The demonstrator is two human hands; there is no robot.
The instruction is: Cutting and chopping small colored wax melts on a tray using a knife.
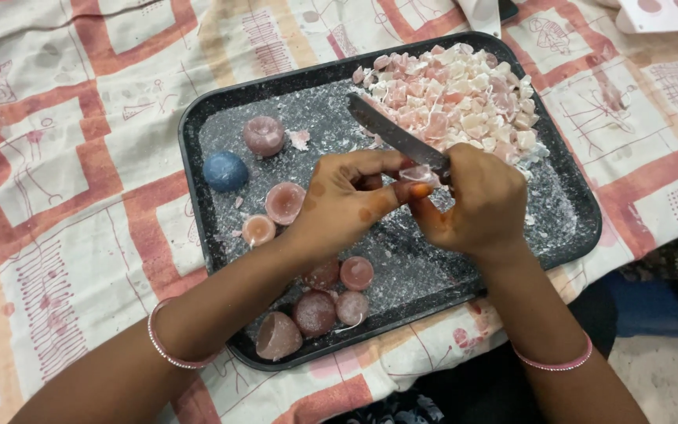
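Right over the middle of a dark tray (pixel 198 126), the person's two hands meet. Her right hand (pixel 476 206) is clamped around the handle of a knife (pixel 394 135), whose blade slants up and away from it toward the far left. Her left hand (pixel 347 200) pinches a small pink wax piece (pixel 417 174) between fingertips and thumb, pressed against the blade just beside the right hand. Beyond the right hand lies a heap of chopped pink and white chunks (pixel 464 94) in the tray's far corner. Left of the left hand sit a blue dome (pixel 225 170), a mauve dome (pixel 264 135) and two pink rounds (pixel 284 202); below the left wrist, nearer the person, is a cluster of more pink and brownish domes (pixel 315 312). White crumbs dust the tray floor. Each wrist wears a pink bangle (pixel 168 352). A patterned cloth (pixel 56 173) lies under the tray
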